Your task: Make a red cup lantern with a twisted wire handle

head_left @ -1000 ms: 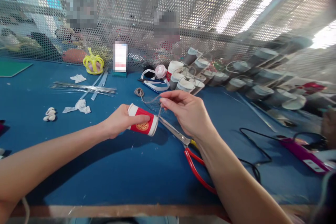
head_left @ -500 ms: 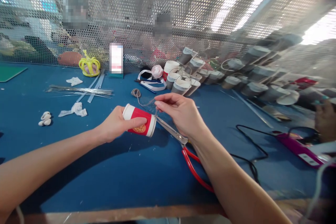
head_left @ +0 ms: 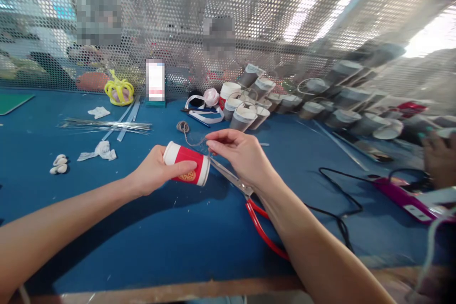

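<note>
My left hand (head_left: 153,171) is wrapped round a paper cup (head_left: 187,165), white with a red band and a gold emblem, tipped on its side above the blue table. At the cup's right end, my right hand (head_left: 237,152) pinches a thin grey-brown cord (head_left: 194,144). That cord runs back to a small coil (head_left: 183,127) on the table. Scissors (head_left: 231,180) with red handles lie beneath my right hand, their blades pointing toward the cup and the handles partly behind my forearm.
Several grey cups (head_left: 244,116) with cord handles stand at the back right. Thin wires (head_left: 107,126) and lace scraps (head_left: 101,151) lie left. A purple power strip (head_left: 402,199) with a black cable is at right, near another person's hand (head_left: 440,156). A perforated metal screen (head_left: 185,23) stands behind.
The whole view has shifted slightly. Both hands keep their holds on the cup and the cord, with almost no movement relative to the table.
</note>
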The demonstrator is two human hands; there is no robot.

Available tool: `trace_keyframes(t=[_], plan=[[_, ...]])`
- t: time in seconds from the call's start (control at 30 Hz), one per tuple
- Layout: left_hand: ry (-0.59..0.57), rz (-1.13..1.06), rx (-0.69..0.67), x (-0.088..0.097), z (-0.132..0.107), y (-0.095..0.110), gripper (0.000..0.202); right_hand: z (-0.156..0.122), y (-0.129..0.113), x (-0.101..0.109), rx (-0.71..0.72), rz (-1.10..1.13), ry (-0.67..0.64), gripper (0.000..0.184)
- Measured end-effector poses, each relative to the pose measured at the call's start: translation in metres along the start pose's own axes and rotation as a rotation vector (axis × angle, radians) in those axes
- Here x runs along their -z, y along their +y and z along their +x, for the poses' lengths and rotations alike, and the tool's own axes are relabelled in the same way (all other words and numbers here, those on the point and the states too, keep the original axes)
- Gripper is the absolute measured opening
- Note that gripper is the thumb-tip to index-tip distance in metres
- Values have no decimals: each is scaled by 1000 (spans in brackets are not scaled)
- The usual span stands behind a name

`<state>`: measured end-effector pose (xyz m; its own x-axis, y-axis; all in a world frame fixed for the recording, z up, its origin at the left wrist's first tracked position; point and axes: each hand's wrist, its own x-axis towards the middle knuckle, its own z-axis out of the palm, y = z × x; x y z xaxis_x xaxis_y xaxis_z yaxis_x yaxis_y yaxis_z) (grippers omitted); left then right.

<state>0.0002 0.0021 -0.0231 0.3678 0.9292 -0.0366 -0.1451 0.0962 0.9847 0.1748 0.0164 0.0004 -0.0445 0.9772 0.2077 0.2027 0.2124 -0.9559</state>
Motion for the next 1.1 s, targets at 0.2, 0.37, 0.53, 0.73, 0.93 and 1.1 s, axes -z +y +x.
trace_keyframes(t=[0.2, 0.37, 0.53, 0.73, 0.93, 1.1], plan=[[6, 9, -9, 0, 0, 0, 18, -2, -1, 0, -20, -46, -22, 10], [21, 31, -8, 1, -1, -1, 20, -3, -1, 0, -47, -64, -38, 10], [41, 85, -10, 1, -1, 0, 23, -3, -2, -1, -47, -67, -50, 9], [44, 96, -13, -1, -2, 2, 21, -4, 2, -1, -48, -58, -60, 11], [46, 158, -25, -1, -3, 3, 23, -6, 0, -1, -60, -66, -65, 11], [63, 203, -26, -1, -5, 4, 24, -7, -1, 0, -44, -74, -70, 11]])
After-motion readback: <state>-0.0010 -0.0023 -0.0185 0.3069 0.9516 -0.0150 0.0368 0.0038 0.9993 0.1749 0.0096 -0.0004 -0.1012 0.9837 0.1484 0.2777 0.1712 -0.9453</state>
